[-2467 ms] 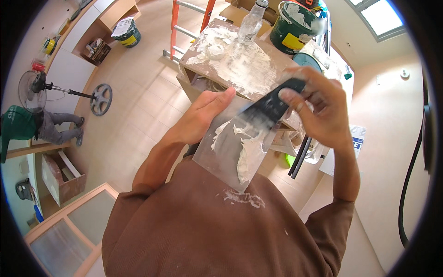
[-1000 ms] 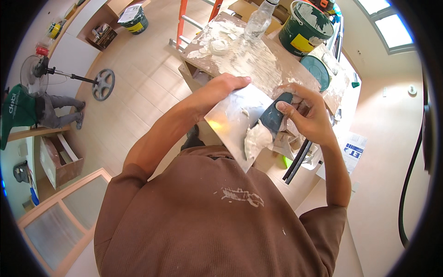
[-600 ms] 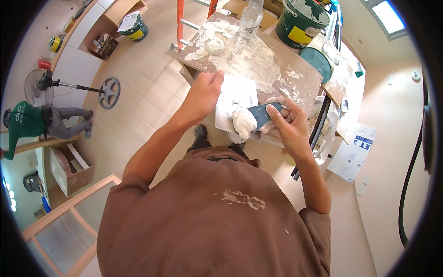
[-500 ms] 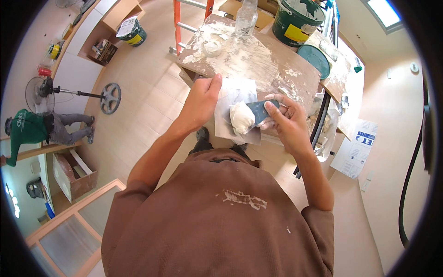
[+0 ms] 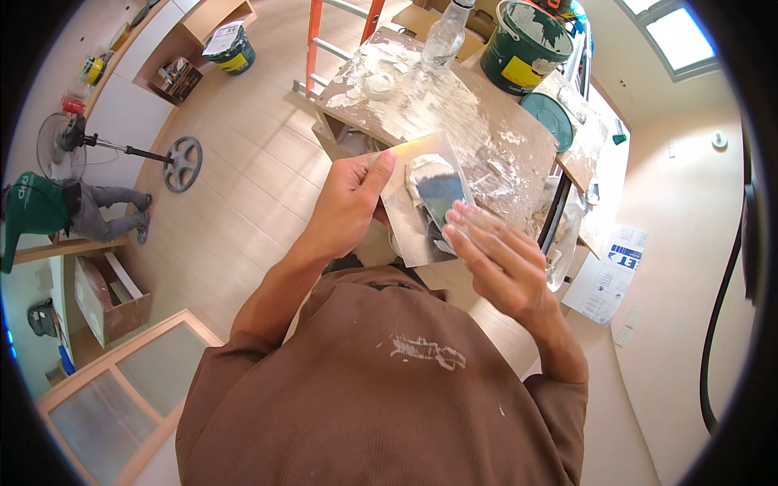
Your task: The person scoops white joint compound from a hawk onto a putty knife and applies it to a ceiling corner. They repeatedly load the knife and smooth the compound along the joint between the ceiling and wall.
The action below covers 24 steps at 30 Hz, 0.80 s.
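Head view, far left: standing fan (image 5: 61, 150) with round wire cage, on a thin pole running to a spoked, ring-shaped base (image 5: 182, 164); just beside, a co-worker (image 5: 40, 211) in green top and grey trousers.
Drawer (image 5: 126, 318): open-topped wooden box, stained on the front; near a peach-framed panel (image 5: 174, 356) with cloudy panes.
Left hand (image 5: 344, 202): closed narrow on the left edge of a thin plate (image 5: 397, 215), with thumb across the upper face.
Thin plate: flat, four-cornered, smooth, shiny; tilted, in front of the brown shirt (image 5: 373, 364).
Putty (image 5: 417, 172): creamy, soft, heaped on the plate at the upper end of the scraper.
Scraper (image 5: 442, 193): dark, flat, broad-bladed; lying against the plate.
Bottle (image 5: 444, 44): clear, upright, on a brown table (image 5: 523, 174) crusted with rough, pale smears.
Right hand (image 5: 502, 255): nearly flat, with fingers together and tips at the scraper's lower end; cannot tell whether gripping it.
Green bucket (image 5: 527, 44): round, white-caked inside; near a round green lid (image 5: 547, 121).
Printed board (image 5: 608, 275): white, flat, thin.
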Motion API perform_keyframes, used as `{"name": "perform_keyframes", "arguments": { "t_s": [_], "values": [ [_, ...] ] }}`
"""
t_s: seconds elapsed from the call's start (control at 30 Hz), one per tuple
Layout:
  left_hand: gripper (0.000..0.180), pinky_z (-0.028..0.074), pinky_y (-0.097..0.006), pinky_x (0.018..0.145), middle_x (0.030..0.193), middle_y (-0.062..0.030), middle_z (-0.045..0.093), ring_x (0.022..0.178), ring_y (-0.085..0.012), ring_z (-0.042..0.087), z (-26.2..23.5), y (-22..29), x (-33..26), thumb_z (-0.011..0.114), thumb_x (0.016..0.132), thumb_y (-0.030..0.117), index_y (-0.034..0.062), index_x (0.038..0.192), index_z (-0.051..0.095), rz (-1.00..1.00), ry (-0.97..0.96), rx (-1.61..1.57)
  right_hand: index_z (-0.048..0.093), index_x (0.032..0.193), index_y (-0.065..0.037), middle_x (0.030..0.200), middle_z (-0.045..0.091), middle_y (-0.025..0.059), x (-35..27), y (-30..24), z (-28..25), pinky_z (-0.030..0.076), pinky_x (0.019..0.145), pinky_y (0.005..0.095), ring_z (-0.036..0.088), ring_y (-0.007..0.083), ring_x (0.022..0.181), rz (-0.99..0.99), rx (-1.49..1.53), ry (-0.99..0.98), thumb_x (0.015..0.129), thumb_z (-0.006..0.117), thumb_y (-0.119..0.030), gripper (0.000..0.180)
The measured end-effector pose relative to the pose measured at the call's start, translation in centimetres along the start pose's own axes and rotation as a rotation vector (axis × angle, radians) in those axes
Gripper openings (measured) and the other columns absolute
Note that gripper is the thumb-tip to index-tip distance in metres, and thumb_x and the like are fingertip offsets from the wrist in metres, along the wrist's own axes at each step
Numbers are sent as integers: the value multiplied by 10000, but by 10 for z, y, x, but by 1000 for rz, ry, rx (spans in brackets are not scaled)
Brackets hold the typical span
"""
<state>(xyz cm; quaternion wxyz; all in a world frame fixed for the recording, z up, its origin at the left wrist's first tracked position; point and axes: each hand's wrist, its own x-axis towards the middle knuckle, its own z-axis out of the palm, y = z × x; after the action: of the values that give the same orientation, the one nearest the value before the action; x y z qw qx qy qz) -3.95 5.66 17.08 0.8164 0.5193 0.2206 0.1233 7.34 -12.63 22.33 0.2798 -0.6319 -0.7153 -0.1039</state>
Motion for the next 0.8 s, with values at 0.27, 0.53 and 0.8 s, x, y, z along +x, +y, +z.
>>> {"name": "perform_keyframes", "arguments": {
  "t_s": [0.27,0.53,0.8],
  "values": [
    [361,396,-178,518,776,0,629,607,-12,509,-6,8,-4,429,1000,265,-37,1025,625,112,53,166,643,932,73,927,670,173,10,-5,-8,566,800,373,669,296,922,14,35,73,724,648,-9,224],
    [366,331,-173,496,698,41,589,572,8,426,-17,1,5,428,1000,268,-24,955,644,232,114,281,663,930,66,928,678,175,7,-14,-5,569,809,388,675,286,915,86,91,123,725,648,38,207],
    [366,302,-184,484,652,60,547,556,6,390,-16,7,4,439,997,268,-7,865,641,231,125,224,664,939,56,922,679,170,12,-18,4,573,795,383,675,291,910,44,45,52,727,675,5,218]
  ]
}}
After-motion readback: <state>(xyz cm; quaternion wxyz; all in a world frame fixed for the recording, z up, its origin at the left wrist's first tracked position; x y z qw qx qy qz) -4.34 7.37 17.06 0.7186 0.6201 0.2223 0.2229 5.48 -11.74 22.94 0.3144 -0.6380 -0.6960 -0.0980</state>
